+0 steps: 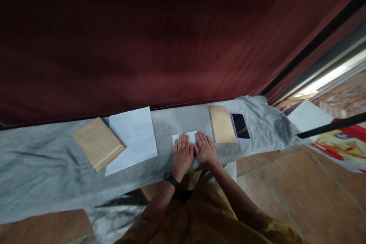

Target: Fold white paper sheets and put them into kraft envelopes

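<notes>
a small piece of white paper [192, 136] was held flat on the cloth-covered surface [177, 116], directly before the person, where it could be reached evenly from both sides. its near part was covered by the left hand [182, 156] and the right hand [206, 151], which were laid side by side with the thumbs close together; by this arrangement, it seemed, pressure was shared and sliding was prevented. whether the paper was folded beneath the palms could not be told.

the grip was open in both hands: the fingers were extended, the palms were turned down, and nothing was clasped; the paper was only touched from above.

to the left, a stack of brown envelopes [97, 141] was rested over the left edge of a larger white sheet [137, 137], which was probably weighed down by it. to the right, a single brown envelope [223, 124] was placed just beside a phone [240, 126], perhaps for easy reach.
</notes>
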The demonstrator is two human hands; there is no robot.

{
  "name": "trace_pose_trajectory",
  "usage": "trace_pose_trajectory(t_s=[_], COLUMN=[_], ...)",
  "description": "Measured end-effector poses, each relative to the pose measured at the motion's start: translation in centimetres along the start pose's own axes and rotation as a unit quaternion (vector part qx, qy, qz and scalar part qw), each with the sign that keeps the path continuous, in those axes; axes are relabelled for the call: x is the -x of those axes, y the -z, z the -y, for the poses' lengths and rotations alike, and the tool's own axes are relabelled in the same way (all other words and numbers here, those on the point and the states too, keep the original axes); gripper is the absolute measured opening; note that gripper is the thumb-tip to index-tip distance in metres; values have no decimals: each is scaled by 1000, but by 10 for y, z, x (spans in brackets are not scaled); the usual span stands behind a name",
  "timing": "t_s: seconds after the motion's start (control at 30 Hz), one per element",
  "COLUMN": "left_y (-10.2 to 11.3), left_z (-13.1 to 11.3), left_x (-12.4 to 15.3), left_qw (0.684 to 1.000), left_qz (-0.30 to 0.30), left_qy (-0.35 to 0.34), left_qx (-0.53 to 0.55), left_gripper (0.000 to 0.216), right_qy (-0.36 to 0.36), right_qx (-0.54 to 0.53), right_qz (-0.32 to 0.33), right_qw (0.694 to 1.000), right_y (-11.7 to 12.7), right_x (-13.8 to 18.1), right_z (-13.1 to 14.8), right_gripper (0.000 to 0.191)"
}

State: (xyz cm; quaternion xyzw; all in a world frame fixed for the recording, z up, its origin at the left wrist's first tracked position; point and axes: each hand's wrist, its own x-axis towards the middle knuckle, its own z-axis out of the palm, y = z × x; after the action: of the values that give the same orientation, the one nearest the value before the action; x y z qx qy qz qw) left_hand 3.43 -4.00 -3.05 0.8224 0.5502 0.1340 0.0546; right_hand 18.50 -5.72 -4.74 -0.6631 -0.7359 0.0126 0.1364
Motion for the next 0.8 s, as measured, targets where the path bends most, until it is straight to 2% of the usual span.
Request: trace_pose_trajectory(t_s=[0.17,0.27,0.37,0.5,0.67,0.8], left_y=[0,5,9,11,17,25], left_z=[27,49,61,61,57,55], left_x=[3,10,15,12,-11,-34], left_qw=[998,998,997,997,993,991], left_qz=[-19,-32,-39,-49,-53,-4], left_qy=[51,57,55,63,94,134], left_qx=[-20,-24,-28,-17,41,30], left_gripper=[58,58,57,54,51,43], right_qy=[-2,-6,-8,-13,-10,34], right_qx=[3,1,-6,-13,-19,-39], right_qz=[-2,-1,-1,-7,-21,-16], right_qw=[1000,1000,1000,1000,1000,999], right_y=[1,0,-2,-4,0,2], right_x=[0,0,0,0,3,13], right_z=[1,1,-1,-2,10,31], right_gripper=[58,59,60,60,56,55])
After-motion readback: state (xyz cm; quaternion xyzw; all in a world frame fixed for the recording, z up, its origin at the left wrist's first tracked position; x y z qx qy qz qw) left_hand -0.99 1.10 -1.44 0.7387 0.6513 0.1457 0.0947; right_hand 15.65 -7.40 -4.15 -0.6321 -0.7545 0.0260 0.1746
